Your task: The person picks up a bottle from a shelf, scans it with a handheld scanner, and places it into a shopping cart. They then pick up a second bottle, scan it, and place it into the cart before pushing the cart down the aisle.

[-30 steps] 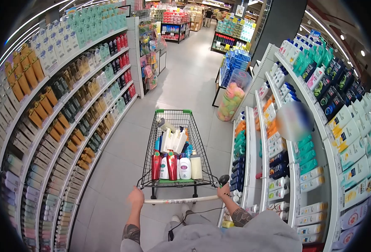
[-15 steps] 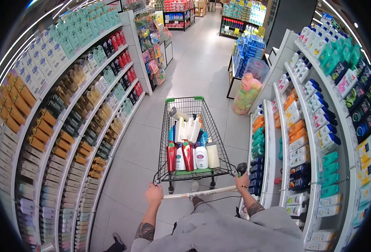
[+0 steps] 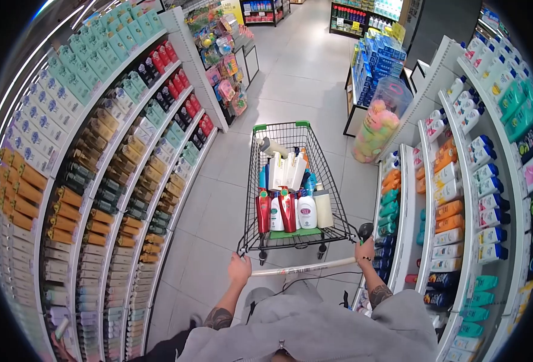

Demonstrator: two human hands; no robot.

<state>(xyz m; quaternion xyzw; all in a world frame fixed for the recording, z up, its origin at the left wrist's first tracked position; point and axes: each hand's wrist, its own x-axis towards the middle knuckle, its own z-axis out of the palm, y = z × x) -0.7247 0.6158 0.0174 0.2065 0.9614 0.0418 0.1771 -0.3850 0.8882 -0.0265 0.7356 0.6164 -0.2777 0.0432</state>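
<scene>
My left hand (image 3: 239,268) is closed around the left end of the pale handle bar (image 3: 302,267) of a shopping cart (image 3: 333,205). The bar's right end is in the grip of my right hand (image 3: 365,250), beside a black rounded device (image 3: 366,230) whose underside I cannot make out. Inside the wire basket, red bottles (image 3: 287,210) and white bottles (image 3: 307,213) stand upright at the near end, with a cream pump bottle (image 3: 323,207) at their right. Behind them are white boxes (image 3: 290,171) and a cream bottle (image 3: 271,146) lying tilted.
Shelves of bottles and tubes (image 3: 79,199) line the left; more shelves (image 3: 447,211) line the right. Ahead stand a clear bin of colourful puffs (image 3: 377,127) and stacked blue boxes (image 3: 381,60). At lower left another person's hand (image 3: 59,342) holds a small tube.
The cart has rolled forward along the aisle with both my hands on its bar. The shelves and puff bin have come closer. Another person's hand now shows at lower left.
</scene>
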